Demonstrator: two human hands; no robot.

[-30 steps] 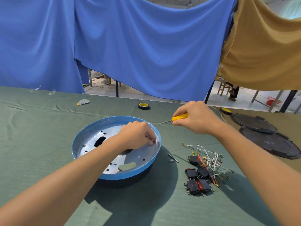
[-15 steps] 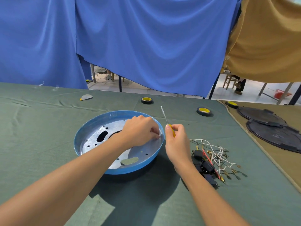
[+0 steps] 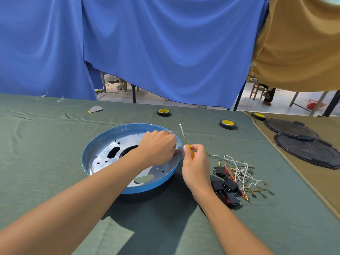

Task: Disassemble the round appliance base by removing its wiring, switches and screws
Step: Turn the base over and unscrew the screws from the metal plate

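Nearest me, bare green cloth covers the tabletop [image 3: 165, 227] between my two forearms, right to the near edge. Just right of my right wrist lies a heap of black switches [image 3: 228, 188], with white and red wires [image 3: 241, 170] tangled on their far side, apart from the base. The round base [image 3: 86, 159] sits left of centre, blue rim up and its holed metal floor showing, with open cloth all along its left side. My left hand [image 3: 159, 147] reaches inside it to the right-hand wall, fingers curled down against the metal; I cannot tell whether that grip pinches anything. My right hand [image 3: 196, 162] is just outside the same stretch of rim, its grip pinching the yellow handle of a screwdriver [image 3: 184, 136], shaft pointing up and away. Beyond, toward the far edge, two tape rolls [image 3: 163, 112] stand well apart. Dark round lids [image 3: 309, 151] lie on the brown cloth at the right edge. A blue curtain [image 3: 165, 52] hangs behind the far edge.
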